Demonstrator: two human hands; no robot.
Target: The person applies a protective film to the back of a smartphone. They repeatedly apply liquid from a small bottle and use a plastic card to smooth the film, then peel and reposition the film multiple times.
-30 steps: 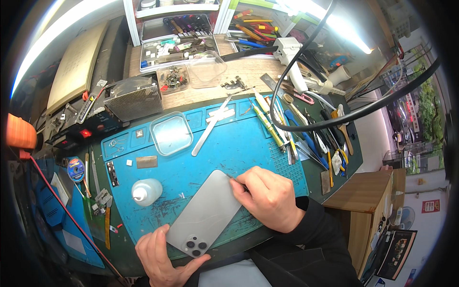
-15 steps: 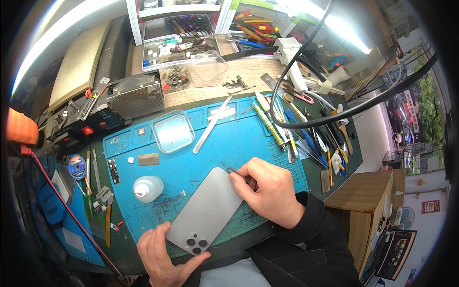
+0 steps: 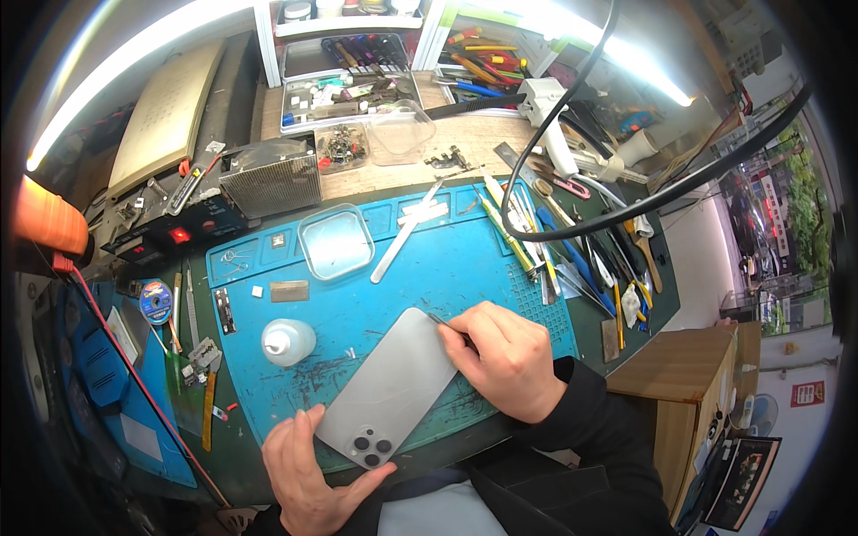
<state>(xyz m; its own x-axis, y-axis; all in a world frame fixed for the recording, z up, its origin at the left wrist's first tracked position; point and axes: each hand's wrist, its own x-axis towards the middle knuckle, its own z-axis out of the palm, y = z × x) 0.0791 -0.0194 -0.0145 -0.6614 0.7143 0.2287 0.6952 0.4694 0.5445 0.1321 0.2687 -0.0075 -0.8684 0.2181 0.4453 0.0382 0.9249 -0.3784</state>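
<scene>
A grey smartphone (image 3: 391, 380) lies back up and aslant on the blue work mat (image 3: 384, 290), its cluster of camera lenses toward me. My left hand (image 3: 308, 473) grips the camera end, fingers at the left edge and thumb by the lower corner. At the far right corner of the phone, my right hand (image 3: 511, 362) pinches a thin dark piece (image 3: 436, 318) against the rim. Most of that piece is hidden by the fingers, so I cannot make out its kind. Left of the phone stands a white squeeze bottle (image 3: 289, 343).
Behind the phone are a clear plastic tray (image 3: 336, 242) and a flat metal strip (image 3: 404, 238). Tweezers, brushes and other hand tools crowd the right, near a blue-handled tool (image 3: 576, 251). A black cable (image 3: 657, 211) arcs overhead. A solder spool (image 3: 155, 302) sits at left.
The whole view has shifted slightly, moving the bench a little rightward in the picture. Both hands keep nearly the same places on the phone, the right one still pinching at its far corner.
</scene>
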